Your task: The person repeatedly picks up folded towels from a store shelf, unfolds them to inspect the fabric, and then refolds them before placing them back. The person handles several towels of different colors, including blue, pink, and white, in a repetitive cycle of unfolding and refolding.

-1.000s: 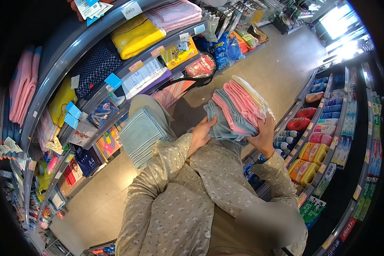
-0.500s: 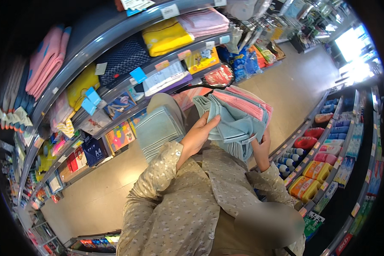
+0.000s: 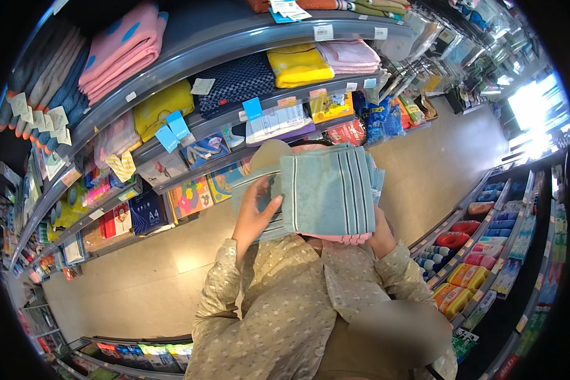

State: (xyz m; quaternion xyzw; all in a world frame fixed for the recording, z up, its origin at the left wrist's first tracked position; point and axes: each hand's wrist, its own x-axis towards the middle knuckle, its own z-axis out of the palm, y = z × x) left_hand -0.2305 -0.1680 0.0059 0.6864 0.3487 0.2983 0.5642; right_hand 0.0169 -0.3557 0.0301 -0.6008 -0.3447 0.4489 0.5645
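Observation:
A folded blue-green towel (image 3: 323, 193) with dark and white stripes lies flat on top of a stack held over my lap. Pink folded edges (image 3: 351, 239) show beneath it along the near side. My right hand (image 3: 382, 235) grips this stack from its right side, most of its fingers hidden under the cloth. Just left of the stack is my left hand (image 3: 254, 212), thumb and fingers apart. It lies over another striped blue-green towel (image 3: 269, 233) resting on my left thigh, and its thumb comes close to the stack's left edge.
Shelves on the left carry folded towels, such as a yellow one (image 3: 299, 65) and a pink one (image 3: 123, 50), with boxed goods below. At the right, a low shelf holds yellow-orange packs (image 3: 468, 277) and red bottles (image 3: 453, 239). Tiled floor (image 3: 443, 145) runs between them.
The blue towel my left hand was handling now lies flat on top, covering the pink ones. My left hand has let go and moved left to the thigh towel. The view has shifted.

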